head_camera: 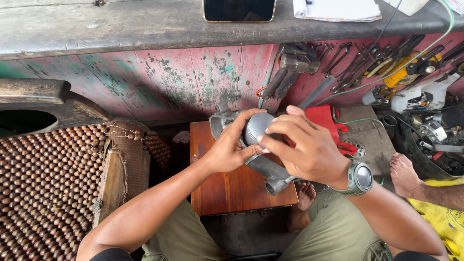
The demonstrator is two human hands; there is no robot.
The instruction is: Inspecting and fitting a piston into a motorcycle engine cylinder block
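Both hands meet over a grey cast-metal part (pixel 265 166) held above a small reddish wooden worktop (pixel 227 188). Left hand (pixel 231 145) is curled around the near side of the part, fingers wrapped over a rounded silver cylinder (pixel 256 126) at its top, thumb pressed against the body. Right hand (pixel 304 145) closes over the cylinder from the other side, fingertips bent down onto its rim; a grey wristwatch (pixel 360 178) sits on that wrist. A short tubular end of the part juts toward the person, just below the right palm, and a flanged bracket of the same grey metal shows past the left fingers.

Behind the hands a red cloth (pixel 326 118) lies at the far edge of the worktop. Bare feet (pixel 303 200) of the person rest on the floor under the worktop, between olive-green trouser legs. To the left lies a beaded seat mat (pixel 46 183) of brown wooden beads. Ahead stands a worn pink and green painted board, with a grey shelf above carrying a dark phone (pixel 239 9) and some papers (pixel 336 9). Spanners and other hand tools (pixel 386 63) lean in a heap at the right, and another person's bare foot (pixel 403 171) rests close by.
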